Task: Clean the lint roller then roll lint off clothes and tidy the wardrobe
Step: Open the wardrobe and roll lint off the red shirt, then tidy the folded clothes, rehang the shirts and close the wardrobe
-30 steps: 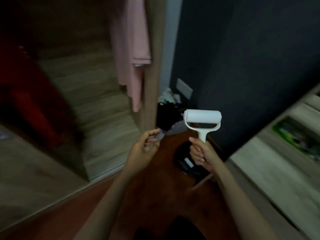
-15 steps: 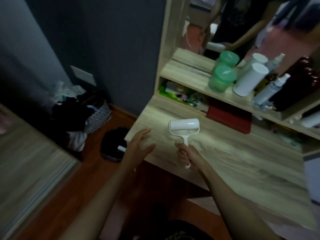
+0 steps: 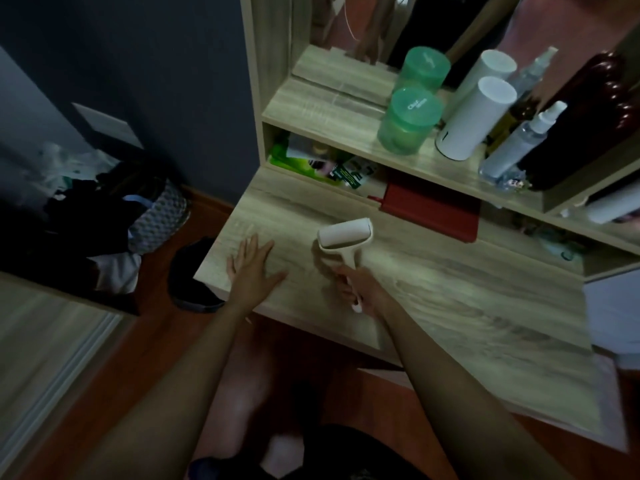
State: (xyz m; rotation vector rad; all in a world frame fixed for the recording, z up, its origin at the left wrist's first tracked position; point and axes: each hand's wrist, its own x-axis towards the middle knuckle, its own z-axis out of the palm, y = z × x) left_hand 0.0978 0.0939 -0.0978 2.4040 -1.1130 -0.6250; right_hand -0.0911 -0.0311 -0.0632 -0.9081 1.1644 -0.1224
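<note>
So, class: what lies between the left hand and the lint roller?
Only bare desk top, seen in the head view; the left hand and lint roller are apart.

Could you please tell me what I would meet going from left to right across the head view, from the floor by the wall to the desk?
laundry basket → left hand, fingers spread → lint roller, its handle gripped by the right hand → red box

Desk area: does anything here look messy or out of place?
Yes. The basket on the floor left of the desk overflows, and clothes spill over its rim. Under the shelf, green packets lie jumbled. Nothing looks spilled or broken.
</note>
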